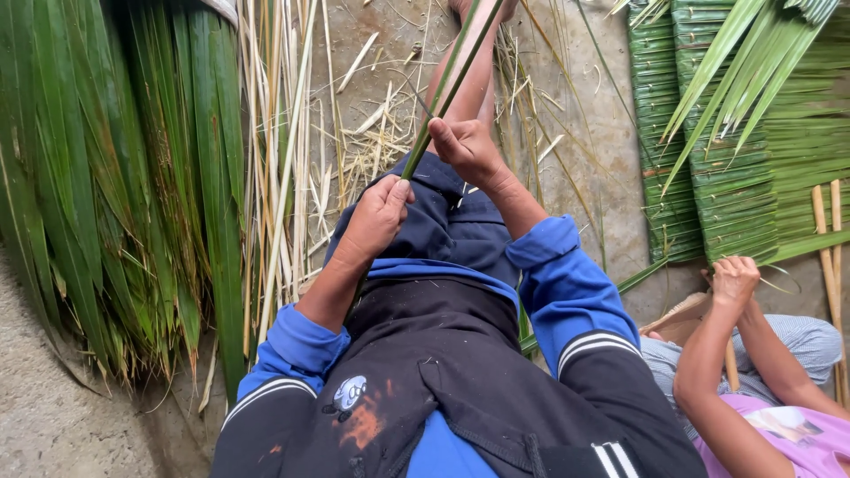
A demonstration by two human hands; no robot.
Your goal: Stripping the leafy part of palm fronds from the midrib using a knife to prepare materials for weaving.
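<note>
A long green palm leaf strip point(450, 84) runs from my lap up and away over my outstretched leg. My left hand point(378, 215) is closed around its lower end, just above my knee. Slightly farther up, my right hand point(467, 149) pinches the same strip between thumb and fingers. Both arms wear blue sleeves with dark cuffs and white stripes.
A thick heap of green palm leaves point(124, 177) lies at the left, with pale dry midribs point(283, 159) beside it on the concrete floor. Woven leaf panels point(735, 177) lie at the right. Another person's hand point(735, 280) works at the lower right.
</note>
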